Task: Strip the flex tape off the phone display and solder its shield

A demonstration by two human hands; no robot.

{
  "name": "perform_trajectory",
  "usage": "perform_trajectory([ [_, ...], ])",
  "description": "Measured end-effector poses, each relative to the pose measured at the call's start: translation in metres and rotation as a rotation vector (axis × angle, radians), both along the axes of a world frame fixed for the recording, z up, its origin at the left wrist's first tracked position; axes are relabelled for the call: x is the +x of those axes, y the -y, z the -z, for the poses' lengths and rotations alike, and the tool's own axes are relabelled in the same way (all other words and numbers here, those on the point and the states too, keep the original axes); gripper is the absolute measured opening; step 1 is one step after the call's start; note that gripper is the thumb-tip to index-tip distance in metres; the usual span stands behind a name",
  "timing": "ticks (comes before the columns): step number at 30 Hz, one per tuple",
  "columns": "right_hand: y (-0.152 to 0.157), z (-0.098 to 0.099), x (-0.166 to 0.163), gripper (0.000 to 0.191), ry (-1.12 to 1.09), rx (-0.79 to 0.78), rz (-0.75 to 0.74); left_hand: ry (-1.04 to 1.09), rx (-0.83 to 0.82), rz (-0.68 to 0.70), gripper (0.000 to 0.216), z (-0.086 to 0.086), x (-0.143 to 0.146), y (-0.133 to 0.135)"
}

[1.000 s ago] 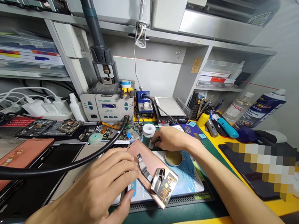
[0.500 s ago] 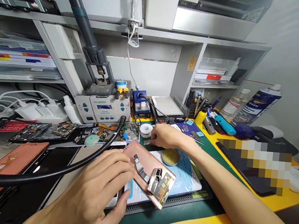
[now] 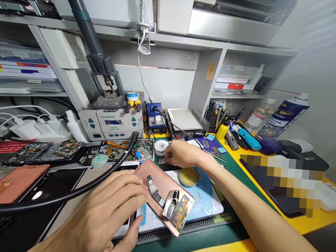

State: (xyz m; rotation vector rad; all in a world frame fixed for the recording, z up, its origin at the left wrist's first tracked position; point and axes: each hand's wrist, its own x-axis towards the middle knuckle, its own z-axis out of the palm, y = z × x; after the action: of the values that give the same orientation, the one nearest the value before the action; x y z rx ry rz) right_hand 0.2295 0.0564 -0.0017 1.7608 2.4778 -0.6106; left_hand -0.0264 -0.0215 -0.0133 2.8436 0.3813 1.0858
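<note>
Left hand (image 3: 104,208) lies open at the pink shell (image 3: 165,185) and right hand (image 3: 181,152) curls (grip unclear) beside the white spool (image 3: 157,150).

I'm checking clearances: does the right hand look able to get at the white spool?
Probably yes: the right hand is close beside the white spool, and nothing visible blocks the way between them.

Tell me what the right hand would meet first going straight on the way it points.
Probably the white spool, close to the left of the right hand in the picture, though depth is unclear and it might pass over it.
</note>
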Motion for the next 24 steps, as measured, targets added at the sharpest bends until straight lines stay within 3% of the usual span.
perform_trajectory([
  [3,0.004,-0.007,0.0,0.021,-0.092,-0.005,0.02,-0.018,0.023,-0.021,0.035,0.0,0.001,0.0],
  [7,0.026,-0.042,0.015,0.015,-0.358,0.004,0.02,-0.052,0.067,-0.031,0.039,0.005,-0.002,-0.003],
  [11,0.053,-0.072,0.056,0.034,-0.699,0.021,0.1,-0.085,0.088,-0.039,0.04,0.008,-0.005,-0.005],
  [14,0.057,-0.069,0.09,0.037,-0.879,0.115,0.241,-0.074,0.067,-0.093,0.044,0.009,-0.007,-0.008],
  [18,0.042,-0.05,0.114,0.031,-0.976,0.168,0.426,-0.162,0.057,-0.159,0.058,0.013,-0.008,-0.013],
  [24,0.032,-0.041,0.117,0.029,-1.0,0.121,0.481,-0.223,0.062,-0.161,0.067,0.018,-0.002,-0.013],
])
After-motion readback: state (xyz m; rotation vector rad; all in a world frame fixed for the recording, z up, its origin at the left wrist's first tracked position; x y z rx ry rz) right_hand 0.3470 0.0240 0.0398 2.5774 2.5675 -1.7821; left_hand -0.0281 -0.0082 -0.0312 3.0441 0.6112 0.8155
